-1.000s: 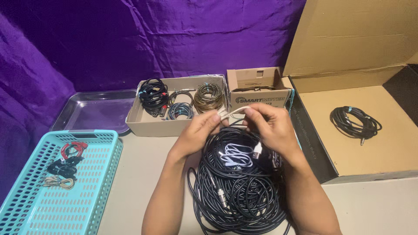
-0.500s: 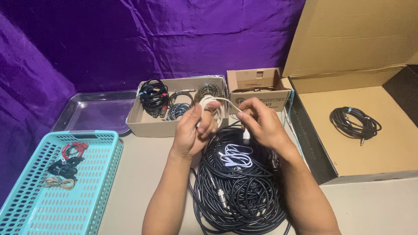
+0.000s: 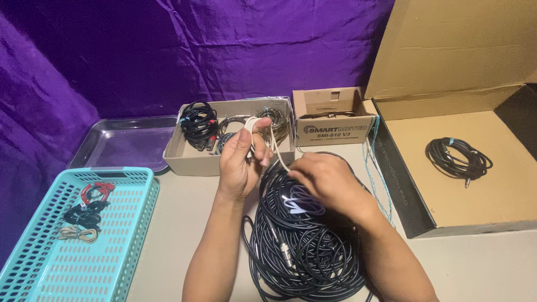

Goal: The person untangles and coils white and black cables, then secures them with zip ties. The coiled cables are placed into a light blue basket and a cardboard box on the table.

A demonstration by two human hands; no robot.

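Note:
My left hand [image 3: 239,162] is raised over the table with a thin white cable [image 3: 253,127] looped around its fingers. From there the cable's free end runs down to my right hand [image 3: 327,182], which pinches it just above a big pile of black cables [image 3: 305,246]. More of the white cable [image 3: 305,204] lies coiled on top of that pile. Both hands hold the same cable, left higher, right lower.
Behind the hands is an open cardboard box [image 3: 184,159] with several coiled cables, and a small cardboard box [image 3: 334,120]. A turquoise basket [image 3: 120,223] with small cables is at left, a metal tray [image 3: 126,142] behind it. A large open carton [image 3: 481,196] holds one black coil [image 3: 456,156].
My right hand has dropped from chest height down onto the black pile, drawing the white cable out. The left hand keeps its loops and has turned slightly.

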